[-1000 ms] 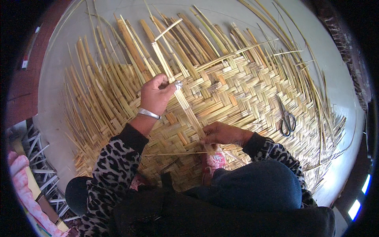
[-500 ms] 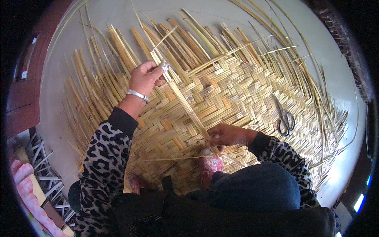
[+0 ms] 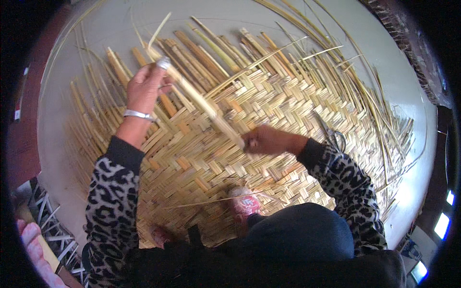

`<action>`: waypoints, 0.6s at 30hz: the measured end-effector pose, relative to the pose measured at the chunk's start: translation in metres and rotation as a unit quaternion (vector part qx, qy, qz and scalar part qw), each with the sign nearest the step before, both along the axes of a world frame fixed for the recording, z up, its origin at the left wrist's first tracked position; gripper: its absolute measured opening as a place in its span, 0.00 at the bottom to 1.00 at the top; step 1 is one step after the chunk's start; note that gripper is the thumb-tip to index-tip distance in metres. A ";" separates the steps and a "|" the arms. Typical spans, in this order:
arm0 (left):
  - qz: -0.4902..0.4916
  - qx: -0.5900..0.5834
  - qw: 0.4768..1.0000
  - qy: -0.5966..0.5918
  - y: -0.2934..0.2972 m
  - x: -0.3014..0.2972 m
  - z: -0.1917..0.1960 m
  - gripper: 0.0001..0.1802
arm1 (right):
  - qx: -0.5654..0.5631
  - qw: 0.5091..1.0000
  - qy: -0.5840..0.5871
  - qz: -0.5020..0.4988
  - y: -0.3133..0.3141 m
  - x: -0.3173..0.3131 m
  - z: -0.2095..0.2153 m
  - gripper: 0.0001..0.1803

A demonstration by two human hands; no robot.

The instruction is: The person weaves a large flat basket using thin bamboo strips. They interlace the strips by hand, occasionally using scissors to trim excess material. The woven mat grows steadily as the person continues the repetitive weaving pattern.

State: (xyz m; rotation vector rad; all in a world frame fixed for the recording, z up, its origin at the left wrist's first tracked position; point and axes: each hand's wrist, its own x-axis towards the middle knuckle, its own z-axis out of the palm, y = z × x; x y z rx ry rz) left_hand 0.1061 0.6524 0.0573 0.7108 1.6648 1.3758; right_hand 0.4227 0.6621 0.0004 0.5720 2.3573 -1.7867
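A flat, pale reed strip (image 3: 205,106) is stretched slantwise between my hands above a woven reed mat (image 3: 192,161). My left hand (image 3: 145,87), with a silvery-white wrap on its thumb and a bracelet at the wrist, pinches the strip's upper part. Past that grip, a thin end bends upward. My right hand (image 3: 269,140) is closed on the lower end, slightly blurred by motion. Black-handled scissors (image 3: 330,134) lie on the mat just beyond my right wrist, partly covered by the sleeve.
Unwoven reed ends (image 3: 192,60) fan out along the mat's far and left edges. Long loose strips (image 3: 331,33) curve over the far right. My red patterned shoe (image 3: 245,201) rests on the mat, near a loose thin strip. A metal lattice (image 3: 55,225) stands at lower left.
Both hands have moved up and away from my body, carrying the strip. Its lower end has come away from beside my shoe. The view has shifted slightly.
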 end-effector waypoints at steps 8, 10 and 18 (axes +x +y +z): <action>-0.261 -0.139 0.954 0.055 -0.017 0.061 -0.032 0.15 | 0.071 0.984 0.013 -0.163 0.133 -0.028 -0.003 0.12; -0.296 -0.136 0.942 0.076 -0.012 0.079 -0.048 0.17 | 0.107 0.985 0.007 -0.136 0.148 -0.037 -0.010 0.12; -0.323 -0.201 0.923 0.060 0.010 0.109 -0.074 0.22 | 0.137 0.985 -0.007 -0.101 0.161 -0.058 -0.044 0.18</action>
